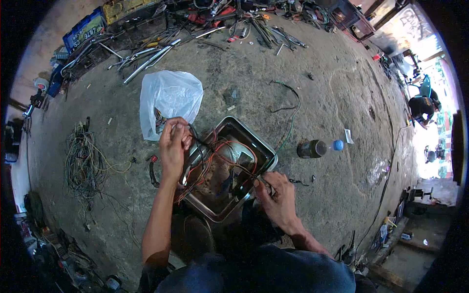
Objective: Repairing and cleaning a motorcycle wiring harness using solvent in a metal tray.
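Between my two hands stretches a wiring harness (210, 148) of black, red and orange wires. My left hand (175, 146) pinches its dark end above the left rim of a rectangular metal tray (266, 146). Close to the tray's right corner, my right hand (278, 199) has its fingers closed on the harness's other end. Loose red and orange wires hang down over the tray's left side. Inside the tray are brownish dirt or liquid and a pale, shiny patch, partly covered by the wires.
Beyond my left hand lies a white plastic bag (171, 95) with wires inside. A tangled wire bundle (85, 158) is at the left. To the right are a dark bottle (311, 149) and a blue cap (338, 145). Wrenches (288, 38) and other tools line the far side.
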Action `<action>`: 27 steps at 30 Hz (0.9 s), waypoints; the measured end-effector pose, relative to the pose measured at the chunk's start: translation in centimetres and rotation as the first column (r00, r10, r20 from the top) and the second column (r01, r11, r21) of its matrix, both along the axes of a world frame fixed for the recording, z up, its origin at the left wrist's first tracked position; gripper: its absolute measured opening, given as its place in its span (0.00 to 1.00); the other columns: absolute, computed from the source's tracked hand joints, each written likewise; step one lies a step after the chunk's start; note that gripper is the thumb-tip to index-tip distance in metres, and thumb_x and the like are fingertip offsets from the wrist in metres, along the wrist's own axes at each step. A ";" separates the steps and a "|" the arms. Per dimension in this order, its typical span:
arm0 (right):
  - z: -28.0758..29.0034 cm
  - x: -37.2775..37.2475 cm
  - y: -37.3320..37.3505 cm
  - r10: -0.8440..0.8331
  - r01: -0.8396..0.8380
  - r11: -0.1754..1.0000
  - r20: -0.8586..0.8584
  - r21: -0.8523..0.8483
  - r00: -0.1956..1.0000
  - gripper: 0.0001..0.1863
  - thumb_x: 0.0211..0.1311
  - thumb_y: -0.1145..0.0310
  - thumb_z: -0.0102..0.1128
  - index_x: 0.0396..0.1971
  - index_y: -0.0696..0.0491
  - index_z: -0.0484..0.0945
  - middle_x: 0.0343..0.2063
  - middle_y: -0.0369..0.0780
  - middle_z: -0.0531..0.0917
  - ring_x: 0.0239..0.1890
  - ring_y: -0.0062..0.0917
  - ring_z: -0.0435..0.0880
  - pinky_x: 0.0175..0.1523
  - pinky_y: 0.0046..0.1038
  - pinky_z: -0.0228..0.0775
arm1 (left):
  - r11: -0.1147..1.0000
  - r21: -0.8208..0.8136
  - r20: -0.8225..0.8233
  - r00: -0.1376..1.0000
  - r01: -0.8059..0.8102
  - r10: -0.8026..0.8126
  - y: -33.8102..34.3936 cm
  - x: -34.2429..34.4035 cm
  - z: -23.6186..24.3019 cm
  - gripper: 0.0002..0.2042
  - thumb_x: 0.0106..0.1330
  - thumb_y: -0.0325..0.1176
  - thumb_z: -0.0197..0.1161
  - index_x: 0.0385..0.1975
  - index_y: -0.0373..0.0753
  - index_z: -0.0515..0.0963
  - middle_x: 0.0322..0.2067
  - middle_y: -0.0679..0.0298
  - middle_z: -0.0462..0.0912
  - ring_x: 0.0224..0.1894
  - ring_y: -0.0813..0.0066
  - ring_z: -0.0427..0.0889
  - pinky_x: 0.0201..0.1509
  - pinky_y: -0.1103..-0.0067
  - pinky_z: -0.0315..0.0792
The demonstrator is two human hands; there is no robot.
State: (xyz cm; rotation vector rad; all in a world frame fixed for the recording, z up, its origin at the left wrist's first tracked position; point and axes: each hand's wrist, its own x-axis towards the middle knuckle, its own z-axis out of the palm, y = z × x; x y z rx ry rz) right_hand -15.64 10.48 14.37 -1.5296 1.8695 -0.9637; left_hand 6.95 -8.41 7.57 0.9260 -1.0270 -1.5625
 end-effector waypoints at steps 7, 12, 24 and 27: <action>0.7 -1.4 0.3 0.125 -0.124 0.977 0.010 0.172 0.992 0.12 0.68 0.65 0.67 0.42 0.59 0.83 0.35 0.49 0.82 0.44 0.45 0.83 0.53 0.42 0.74 | 0.980 0.166 -0.168 0.983 0.106 -0.078 0.7 -1.3 2.9 0.07 0.83 0.35 0.58 0.53 0.43 0.75 0.26 0.74 0.62 0.29 0.82 0.65 0.32 0.81 0.62; 0.8 -2.0 -1.4 0.144 -0.133 0.983 -0.086 0.128 0.986 0.26 0.72 0.60 0.66 0.62 0.60 0.76 0.54 0.55 0.80 0.59 0.50 0.80 0.66 0.42 0.74 | 0.962 0.119 -0.149 0.963 0.244 -0.225 3.3 -3.3 6.0 0.11 0.83 0.37 0.57 0.57 0.40 0.74 0.26 0.72 0.66 0.29 0.80 0.70 0.32 0.80 0.66; -5.2 1.5 -7.8 -0.418 -0.257 0.868 0.904 0.426 0.086 0.19 0.81 0.49 0.56 0.52 0.50 0.81 0.43 0.35 0.86 0.44 0.23 0.83 0.52 0.29 0.77 | 0.957 -0.116 0.369 0.906 0.266 -0.207 11.4 -5.3 6.1 0.09 0.84 0.33 0.53 0.55 0.39 0.75 0.36 0.69 0.74 0.32 0.85 0.69 0.38 0.82 0.67; -5.3 0.8 -7.3 -0.332 -0.078 0.926 0.893 0.370 0.303 0.16 0.82 0.53 0.55 0.44 0.51 0.80 0.36 0.32 0.83 0.37 0.22 0.82 0.48 0.31 0.78 | 0.957 -0.148 0.522 0.841 0.249 -0.138 12.6 -4.3 5.1 0.09 0.84 0.32 0.52 0.54 0.37 0.75 0.41 0.64 0.78 0.34 0.82 0.73 0.41 0.79 0.71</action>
